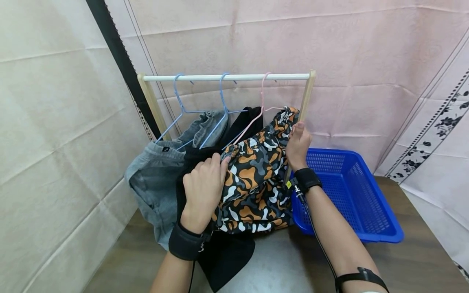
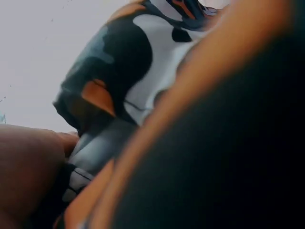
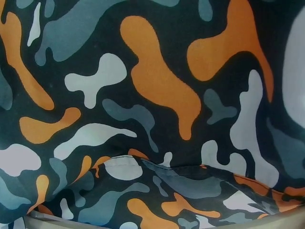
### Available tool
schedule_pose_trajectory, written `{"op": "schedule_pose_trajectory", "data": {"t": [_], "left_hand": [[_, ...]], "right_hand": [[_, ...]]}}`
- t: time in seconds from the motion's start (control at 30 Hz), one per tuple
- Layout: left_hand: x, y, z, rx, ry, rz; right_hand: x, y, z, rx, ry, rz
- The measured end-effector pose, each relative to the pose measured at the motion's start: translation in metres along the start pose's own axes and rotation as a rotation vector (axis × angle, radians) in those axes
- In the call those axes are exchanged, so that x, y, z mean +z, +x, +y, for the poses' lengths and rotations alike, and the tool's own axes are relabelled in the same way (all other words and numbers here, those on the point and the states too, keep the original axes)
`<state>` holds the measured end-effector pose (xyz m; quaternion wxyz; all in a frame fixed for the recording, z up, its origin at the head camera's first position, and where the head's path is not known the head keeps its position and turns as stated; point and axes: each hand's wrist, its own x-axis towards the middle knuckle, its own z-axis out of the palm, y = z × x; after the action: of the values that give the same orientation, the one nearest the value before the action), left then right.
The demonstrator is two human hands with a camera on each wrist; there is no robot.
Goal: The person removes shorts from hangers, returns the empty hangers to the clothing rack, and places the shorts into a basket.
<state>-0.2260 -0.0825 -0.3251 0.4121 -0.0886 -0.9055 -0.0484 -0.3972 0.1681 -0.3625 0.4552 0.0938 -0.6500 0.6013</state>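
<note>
Patterned shorts (image 1: 256,175) in black, orange, grey and white hang around a pink hanger (image 1: 262,93) on the rack's rail. At the left end of their waistband, my left hand (image 1: 205,187) pinches the cloth between thumb and fingers. My right hand (image 1: 298,147) grips the waistband's other end, beside the right post. In the left wrist view the patterned cloth (image 2: 162,62) covers much of the picture, with part of the left hand (image 2: 33,167) at the lower left. The right wrist view shows almost only the shorts' cloth (image 3: 162,86); the right fingers are hidden there.
Left of the shorts, grey-blue denim shorts (image 1: 161,175) and a black garment (image 1: 231,256) hang from blue hangers (image 1: 178,97). The rack has a white rail (image 1: 205,77) and wooden posts (image 1: 307,95). A blue basket (image 1: 366,195) stands right on the wooden table (image 1: 414,260).
</note>
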Motion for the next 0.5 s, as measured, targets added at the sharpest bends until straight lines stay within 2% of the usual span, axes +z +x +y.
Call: {"op": "schedule_pose_trajectory", "data": {"t": [0.23, 0.5], "left_hand": [[0.0050, 0.0008, -0.0026, -0.033, -0.070, 0.053], [0.0066, 0.0001, -0.0033, -0.050, -0.131, 0.069]], "right_hand": [[-0.0009, -0.0007, -0.0017, -0.019, 0.013, 0.000], [-0.0007, -0.0020, 0.0002, -0.013, 0.024, 0.009]]}}
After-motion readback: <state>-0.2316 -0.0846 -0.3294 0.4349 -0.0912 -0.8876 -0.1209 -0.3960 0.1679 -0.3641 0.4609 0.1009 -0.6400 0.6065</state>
